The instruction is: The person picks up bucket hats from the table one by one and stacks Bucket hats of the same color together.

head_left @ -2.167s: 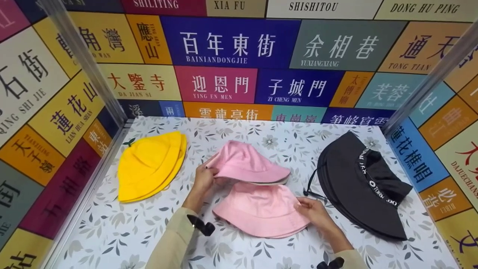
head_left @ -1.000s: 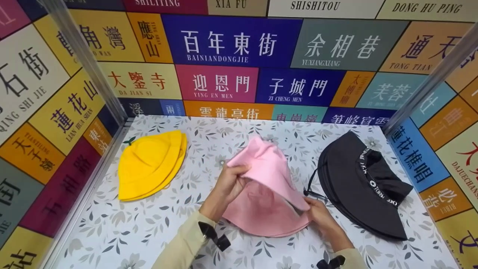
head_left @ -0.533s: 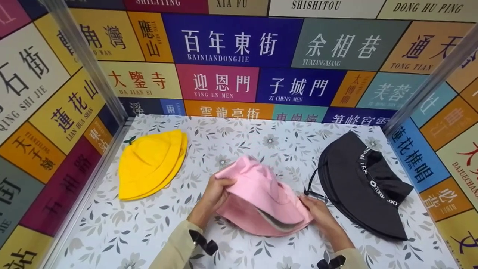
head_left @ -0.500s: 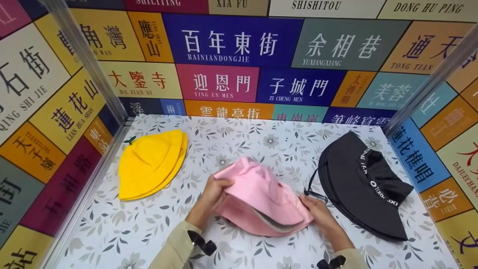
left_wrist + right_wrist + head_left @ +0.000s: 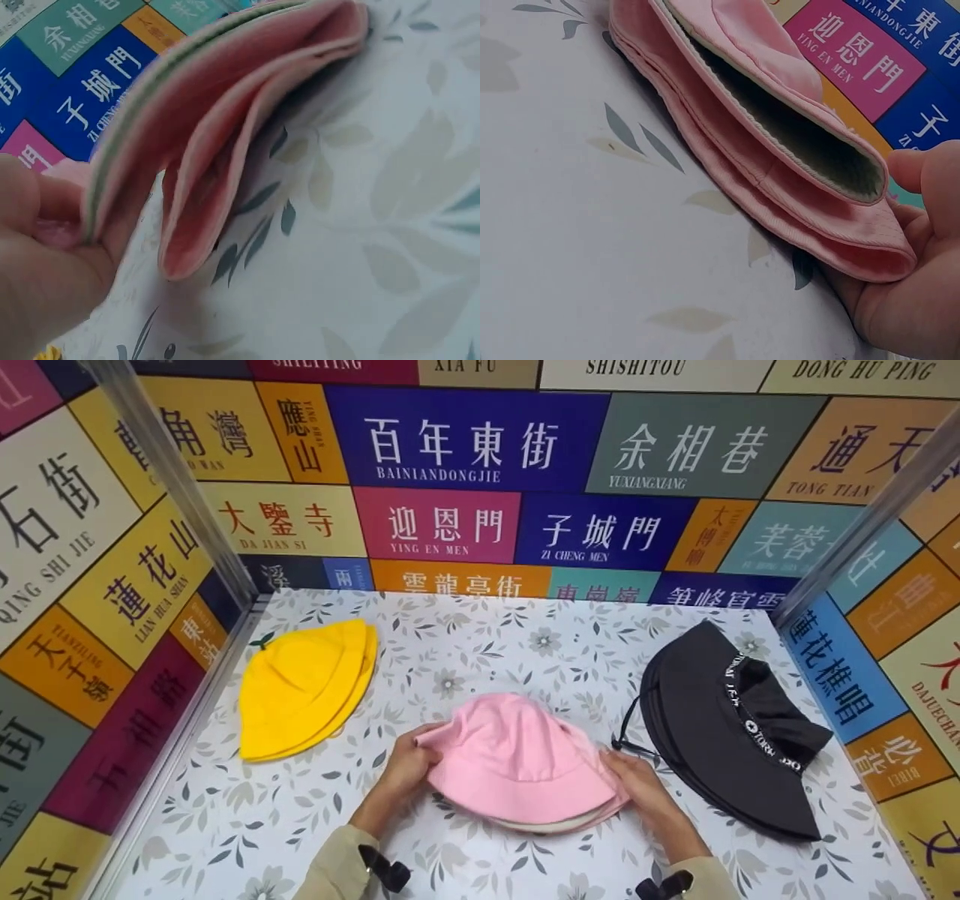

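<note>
In the head view a pink bucket hat (image 5: 510, 757) with a pale lining sits over a second, lower pink bucket hat (image 5: 847, 232), mostly hidden beneath it. My left hand (image 5: 397, 776) pinches the upper hat's brim at its left end. The left wrist view shows that brim raised above the folded brim (image 5: 199, 225) of the lower hat. My right hand (image 5: 646, 789) grips the lower hat's brim at the right end, thumb above and fingers partly hidden below. There, the upper brim's end lies close to the thumb.
A yellow bucket hat (image 5: 300, 690) with a small green sprout lies on the left of the leaf-patterned table (image 5: 247, 810). On the right lies a black wide-brimmed hat (image 5: 720, 735) with a cord (image 5: 630, 742), close to my right hand. Sign-printed panels (image 5: 457, 442) enclose the back and sides.
My left hand has brought the upper pink hat down and toward me onto the lower one, turning its crown upright. My right hand stays at the lower hat's right side.
</note>
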`<state>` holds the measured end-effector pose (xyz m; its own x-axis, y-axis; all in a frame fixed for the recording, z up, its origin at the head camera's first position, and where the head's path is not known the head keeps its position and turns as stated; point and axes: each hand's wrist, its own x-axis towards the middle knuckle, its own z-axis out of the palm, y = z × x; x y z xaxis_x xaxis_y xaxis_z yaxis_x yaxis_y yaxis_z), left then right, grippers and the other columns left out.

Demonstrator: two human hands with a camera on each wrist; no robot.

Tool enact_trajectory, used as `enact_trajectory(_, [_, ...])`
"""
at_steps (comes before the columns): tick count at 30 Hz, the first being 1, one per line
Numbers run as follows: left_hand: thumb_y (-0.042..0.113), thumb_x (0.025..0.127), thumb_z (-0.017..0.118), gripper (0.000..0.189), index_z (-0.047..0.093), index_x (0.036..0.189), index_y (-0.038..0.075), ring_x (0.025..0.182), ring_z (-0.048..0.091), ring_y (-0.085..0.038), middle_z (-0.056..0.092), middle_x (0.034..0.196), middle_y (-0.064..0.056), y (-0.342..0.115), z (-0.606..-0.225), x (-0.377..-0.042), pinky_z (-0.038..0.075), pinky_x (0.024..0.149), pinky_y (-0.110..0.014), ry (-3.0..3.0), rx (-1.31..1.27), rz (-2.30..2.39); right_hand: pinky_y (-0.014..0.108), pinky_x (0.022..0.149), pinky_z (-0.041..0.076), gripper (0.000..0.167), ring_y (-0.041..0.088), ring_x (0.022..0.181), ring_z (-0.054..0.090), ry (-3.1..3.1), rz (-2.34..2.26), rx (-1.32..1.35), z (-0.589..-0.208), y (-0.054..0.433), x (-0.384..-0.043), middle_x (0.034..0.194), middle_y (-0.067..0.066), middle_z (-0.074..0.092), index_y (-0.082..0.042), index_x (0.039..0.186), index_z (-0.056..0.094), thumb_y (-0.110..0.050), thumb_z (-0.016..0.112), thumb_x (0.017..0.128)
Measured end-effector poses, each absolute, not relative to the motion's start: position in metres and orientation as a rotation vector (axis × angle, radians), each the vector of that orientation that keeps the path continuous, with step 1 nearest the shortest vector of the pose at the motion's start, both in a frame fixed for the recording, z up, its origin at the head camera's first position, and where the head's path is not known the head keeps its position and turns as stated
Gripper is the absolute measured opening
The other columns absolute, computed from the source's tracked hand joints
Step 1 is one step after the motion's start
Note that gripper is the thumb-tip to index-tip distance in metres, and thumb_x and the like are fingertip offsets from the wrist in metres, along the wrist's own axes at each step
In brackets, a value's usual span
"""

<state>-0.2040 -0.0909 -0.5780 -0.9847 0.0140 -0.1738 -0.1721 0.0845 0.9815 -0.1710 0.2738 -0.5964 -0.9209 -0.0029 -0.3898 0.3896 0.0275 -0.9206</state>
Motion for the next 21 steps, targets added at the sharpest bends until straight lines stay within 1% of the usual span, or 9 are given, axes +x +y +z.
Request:
enact_trajectory(2, [-0.013, 0.067, 0.052, 0.056, 0.070, 0.119, -0.002, 0.078, 0.055, -0.018, 0.070, 0.111, -0.022, -0.088, -0.579, -0.201, 0.044, 0.060, -0.022, 2.399, -0.135, 1.901, 0.023, 0.081, 0.057, 0.060, 0.008, 0.085, 0.066, 2.014, -1.969, 0.373, -0.596, 0.274, -0.171, 0.100, -0.001, 0.069, 0.012, 0.146, 0.040, -0.031, 0.050, 0.105])
enact_trajectory(4, [-0.012, 0.069, 0.053, 0.052, 0.070, 0.116, -0.001, 0.080, 0.059, -0.021, 0.071, 0.106, -0.023, -0.084, -0.579, -0.197, 0.049, 0.063, -0.026, 2.558, -0.080, 1.760, 0.023, 0.080, 0.057, 0.060, 0.008, 0.084, 0.067, 2.005, -1.974, 0.367, -0.595, 0.275, -0.171, 0.098, -0.003, 0.069, 0.012, 0.145, 0.040, -0.031, 0.052, 0.105])
enact_trajectory(6, [-0.010, 0.074, 0.057, 0.045, 0.070, 0.116, -0.001, 0.087, 0.065, -0.026, 0.072, 0.106, -0.024, -0.079, -0.579, -0.195, 0.056, 0.072, -0.033, 2.688, 0.025, 1.638, 0.022, 0.081, 0.057, 0.061, 0.007, 0.084, 0.067, 2.010, -1.967, 0.352, -0.594, 0.275, -0.171, 0.097, -0.003, 0.069, 0.012, 0.144, 0.041, -0.032, 0.053, 0.104])
enact_trajectory(8, [-0.005, 0.081, 0.061, 0.038, 0.069, 0.118, -0.002, 0.096, 0.069, -0.033, 0.072, 0.107, -0.025, -0.074, -0.578, -0.194, 0.059, 0.081, -0.043, 2.757, 0.141, 1.556, 0.021, 0.082, 0.056, 0.060, 0.006, 0.086, 0.066, 2.024, -1.956, 0.335, -0.593, 0.275, -0.171, 0.099, -0.004, 0.069, 0.012, 0.144, 0.042, -0.030, 0.054, 0.104])
enact_trajectory(10, [0.002, 0.087, 0.064, 0.036, 0.068, 0.122, -0.002, 0.106, 0.068, -0.038, 0.071, 0.114, -0.026, -0.072, -0.576, -0.194, 0.057, 0.092, -0.050, 2.749, 0.190, 1.533, 0.020, 0.082, 0.056, 0.059, 0.006, 0.087, 0.066, 2.049, -1.926, 0.301, -0.593, 0.275, -0.170, 0.101, -0.002, 0.068, 0.012, 0.143, 0.043, -0.029, 0.056, 0.103])
enact_trajectory(12, [0.008, 0.093, 0.063, 0.033, 0.068, 0.124, -0.002, 0.111, 0.066, -0.039, 0.070, 0.119, -0.025, -0.072, -0.576, -0.195, 0.054, 0.097, -0.052, 2.711, 0.192, 1.558, 0.019, 0.084, 0.055, 0.060, 0.006, 0.090, 0.065, 2.073, -1.889, 0.238, -0.592, 0.275, -0.169, 0.107, 0.000, 0.069, 0.011, 0.145, 0.041, -0.026, 0.058, 0.102])
enact_trajectory(17, [0.016, 0.100, 0.058, 0.034, 0.065, 0.129, -0.001, 0.124, 0.061, -0.040, 0.066, 0.130, -0.023, -0.077, -0.578, -0.197, 0.047, 0.107, -0.052, 2.599, 0.178, 1.664, 0.016, 0.091, 0.050, 0.065, 0.010, 0.104, 0.062, 2.144, -1.853, 0.146, -0.594, 0.272, -0.168, 0.131, 0.020, 0.062, 0.007, 0.145, 0.041, -0.015, 0.071, 0.092])
enact_trajectory(19, [0.016, 0.100, 0.057, 0.035, 0.065, 0.130, 0.000, 0.127, 0.058, -0.040, 0.065, 0.132, -0.022, -0.077, -0.579, -0.197, 0.045, 0.110, -0.052, 2.586, 0.190, 1.683, 0.015, 0.093, 0.047, 0.062, 0.009, 0.109, 0.058, 2.204, -1.885, 0.162, -0.596, 0.269, -0.167, 0.135, 0.021, 0.058, 0.003, 0.140, 0.044, -0.009, 0.074, 0.088])
enact_trajectory(21, [0.017, 0.101, 0.055, 0.035, 0.065, 0.131, 0.001, 0.129, 0.057, -0.038, 0.064, 0.133, -0.021, -0.076, -0.580, -0.198, 0.043, 0.112, -0.051, 2.566, 0.172, 1.695, 0.014, 0.093, 0.045, 0.048, 0.007, 0.110, 0.056, 2.275, -1.921, 0.173, -0.597, 0.267, -0.166, 0.131, 0.016, 0.059, 0.002, 0.127, 0.051, -0.005, 0.075, 0.086])
